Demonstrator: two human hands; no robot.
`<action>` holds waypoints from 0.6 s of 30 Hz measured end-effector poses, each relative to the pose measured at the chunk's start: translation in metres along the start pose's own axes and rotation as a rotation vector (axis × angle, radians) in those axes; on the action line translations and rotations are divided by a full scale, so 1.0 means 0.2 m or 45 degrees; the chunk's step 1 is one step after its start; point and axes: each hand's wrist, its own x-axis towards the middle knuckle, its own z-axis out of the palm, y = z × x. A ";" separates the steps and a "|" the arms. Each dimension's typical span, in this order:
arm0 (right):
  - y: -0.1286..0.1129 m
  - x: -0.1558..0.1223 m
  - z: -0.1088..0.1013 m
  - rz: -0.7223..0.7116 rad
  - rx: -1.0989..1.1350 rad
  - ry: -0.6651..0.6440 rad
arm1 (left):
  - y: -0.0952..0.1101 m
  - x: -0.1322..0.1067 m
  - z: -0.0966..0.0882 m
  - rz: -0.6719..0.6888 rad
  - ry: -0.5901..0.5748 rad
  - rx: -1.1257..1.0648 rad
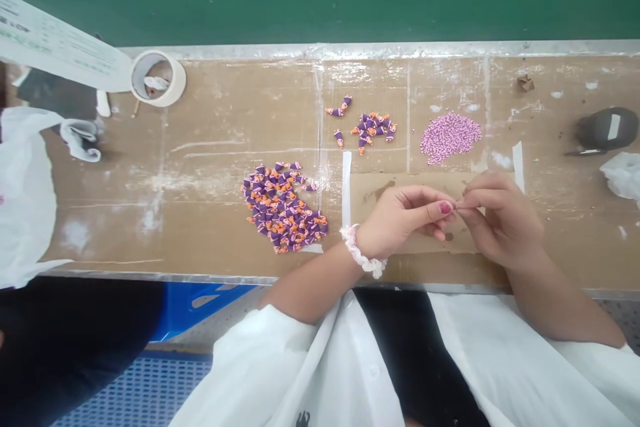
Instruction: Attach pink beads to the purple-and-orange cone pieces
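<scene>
My left hand, with a pale scrunchie round its wrist, pinches with thumb and forefinger. Its fingertips meet those of my right hand, which is also closed in a pinch. Whatever lies between the fingertips is too small to name. Both hands hover over a taped-down cardboard sheet. Just beyond them lies a pile of small pink beads. To the left is a large heap of little purple and orange figures, and a smaller group of the same figures sits farther back.
A roll of tape stands at the back left near a white printed sheet. White plastic covers the left end. On the right are a dark rounded object and a crumpled clear bag. A blue stool is below the table edge.
</scene>
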 end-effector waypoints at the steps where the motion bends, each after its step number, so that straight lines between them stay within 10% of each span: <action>1: 0.00 0.00 0.00 -0.015 0.000 0.004 | 0.01 0.00 0.00 -0.006 -0.014 -0.003; 18: -0.04 0.00 -0.01 -0.032 0.152 0.067 | 0.03 -0.02 0.03 0.107 -0.094 0.065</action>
